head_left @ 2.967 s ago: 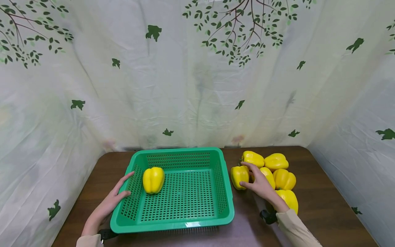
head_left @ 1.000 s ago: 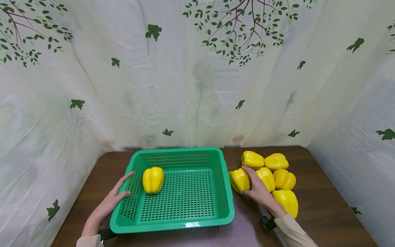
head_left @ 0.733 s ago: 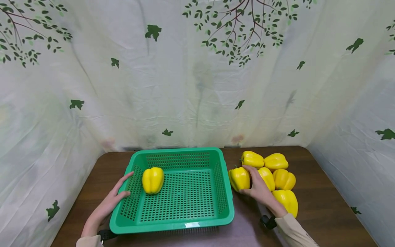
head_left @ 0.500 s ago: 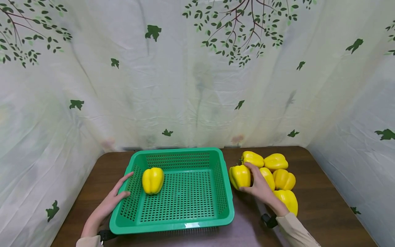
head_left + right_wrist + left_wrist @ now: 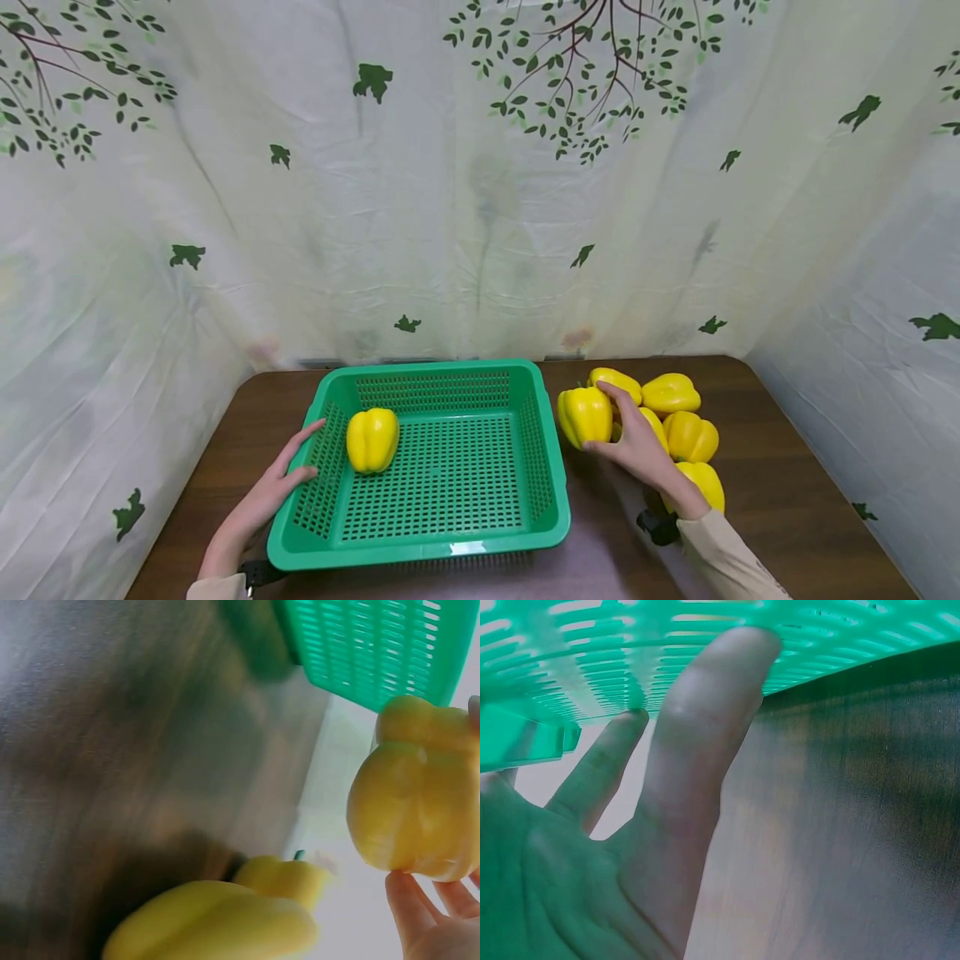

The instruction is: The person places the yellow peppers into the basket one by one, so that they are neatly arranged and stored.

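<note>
My right hand (image 5: 633, 437) grips a yellow bell pepper (image 5: 584, 417), thumb on the near side and fingers round the far side. The right wrist view shows this bell pepper (image 5: 420, 795) raised off the table, level with the basket's wall. A green plastic basket (image 5: 420, 552) with slotted walls stands left of it, holding one yellow bell pepper (image 5: 372, 440) near its left wall. At the basket's left side rests my left hand (image 5: 262, 492), fingers extended. In the left wrist view its thumb (image 5: 697, 735) lies against the slotted wall from outside.
Several more yellow bell peppers (image 5: 692, 436) lie bunched on the right of the brown wooden table (image 5: 780, 500), some partly behind my right hand and wrist. A pale curtain (image 5: 480, 250) with leaf prints hangs behind the table and along both sides.
My right hand has closed round the leftmost loose bell pepper, shifted it slightly and raised it off the table. The left hand and the basket have stayed in place.
</note>
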### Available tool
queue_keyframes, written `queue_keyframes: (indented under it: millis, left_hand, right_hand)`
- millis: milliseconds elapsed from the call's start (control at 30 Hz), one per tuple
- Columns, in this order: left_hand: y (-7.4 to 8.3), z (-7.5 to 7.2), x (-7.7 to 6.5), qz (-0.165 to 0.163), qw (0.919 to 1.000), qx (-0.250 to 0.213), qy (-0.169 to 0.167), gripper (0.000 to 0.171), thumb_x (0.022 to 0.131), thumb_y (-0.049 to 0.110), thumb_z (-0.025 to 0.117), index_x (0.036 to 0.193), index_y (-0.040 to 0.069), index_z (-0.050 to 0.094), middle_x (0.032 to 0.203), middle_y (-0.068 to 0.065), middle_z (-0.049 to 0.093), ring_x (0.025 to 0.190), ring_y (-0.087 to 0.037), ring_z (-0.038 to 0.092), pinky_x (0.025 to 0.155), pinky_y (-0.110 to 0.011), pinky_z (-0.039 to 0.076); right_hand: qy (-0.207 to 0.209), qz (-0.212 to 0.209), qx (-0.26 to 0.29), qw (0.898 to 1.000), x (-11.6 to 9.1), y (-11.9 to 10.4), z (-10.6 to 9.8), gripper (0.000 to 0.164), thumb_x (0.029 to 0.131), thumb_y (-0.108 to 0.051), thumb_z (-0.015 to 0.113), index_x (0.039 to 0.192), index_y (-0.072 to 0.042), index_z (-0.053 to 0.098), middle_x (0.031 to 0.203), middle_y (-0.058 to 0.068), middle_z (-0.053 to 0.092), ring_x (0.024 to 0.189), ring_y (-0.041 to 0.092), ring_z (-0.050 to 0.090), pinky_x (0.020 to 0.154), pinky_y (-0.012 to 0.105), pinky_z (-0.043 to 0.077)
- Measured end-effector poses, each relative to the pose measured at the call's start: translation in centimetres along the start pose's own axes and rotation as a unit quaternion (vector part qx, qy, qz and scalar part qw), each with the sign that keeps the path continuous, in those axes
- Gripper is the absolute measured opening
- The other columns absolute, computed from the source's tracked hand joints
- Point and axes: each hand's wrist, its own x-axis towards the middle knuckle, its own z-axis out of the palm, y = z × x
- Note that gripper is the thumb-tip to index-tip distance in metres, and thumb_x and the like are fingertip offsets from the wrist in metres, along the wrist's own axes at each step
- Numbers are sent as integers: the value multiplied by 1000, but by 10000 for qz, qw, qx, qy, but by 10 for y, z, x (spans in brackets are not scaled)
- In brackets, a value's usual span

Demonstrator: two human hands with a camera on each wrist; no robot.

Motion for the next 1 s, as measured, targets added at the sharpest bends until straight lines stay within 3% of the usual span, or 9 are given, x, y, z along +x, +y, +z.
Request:
queue_keyframes:
  millis: [200, 533, 800, 1000]
  left_hand:
    - [-1, 0, 0, -32, 10000, -13, 15, 64, 98, 13, 45, 153, 22, 13, 154, -24, 3, 118, -44, 43, 80, -41, 52]
    - [0, 1, -1, -34, 10000, 32, 49, 63, 98, 13, 45, 153, 22, 14, 154, -23, 4, 117, -44, 43, 80, -41, 52]
    - [0, 1, -1, -79, 9999, -95, 20, 63, 99, 13, 44, 153, 23, 13, 154, -22, 2, 119, -46, 40, 82, -45, 51]
    - [0, 1, -1, -25, 10000, -31, 64, 62, 98, 13, 44, 153, 22, 15, 154, -22, 3, 119, -46, 39, 82, -44, 51]
  right_hand:
    - [0, -163, 113, 9998, 5, -8, -3, 87, 74, -16, 83, 143, -5, 32, 139, 18, 38, 106, 34, 52, 88, 52, 46]
    - [-20, -396, 522, 9978, 16, -28, -7, 86, 74, -14, 83, 144, -6, 33, 140, 14, 39, 120, 32, 44, 93, 51, 44]
    - [-230, -521, 795, 9952, 19, -79, -11, 82, 76, 0, 78, 142, 6, 30, 138, 26, 35, 117, 40, 43, 93, 55, 42]
    - [-290, -467, 804, 9952, 23, -99, -8, 82, 75, -2, 79, 141, 6, 32, 137, 25, 36, 113, 38, 44, 92, 54, 42]
